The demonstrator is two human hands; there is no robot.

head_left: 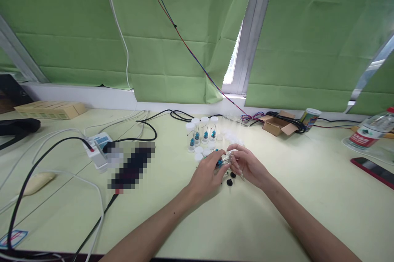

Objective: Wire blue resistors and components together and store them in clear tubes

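Pale green table [277,213] under green blinds [184,40], a strip of window frame between them, far wall otherwise covered. Both forearms in from the bottom edge, elbows cut off. At mid-table, left hand [209,174] and right hand [248,165] together, fingertips meeting, closed narrowly round a small clear vial [222,162] with something blue inside. Vial mostly hidden by the fingers, cap on or off impossible to tell.

Just below the hands, two little black pieces [229,182] on the table, too small to identify. Just beyond the hands, a cluster of white caps [203,151] and, behind these, a row of upright vials [201,131], each white-capped with a blue part inside. Further back, more clear containers, nearly lost against the table.

To the left, a pixelated patch [131,163] over some dark object, only a red end and a black cable showing below it. Beside it a white power strip [98,147], partly under the blur. Beige mouse [38,182] near the left edge.

On the right, an open cardboard box [277,124] with black cable across it, a printed cup [310,117], a water bottle [372,131] cut by the frame edge, and a red-edged phone [374,170] likewise cut off.
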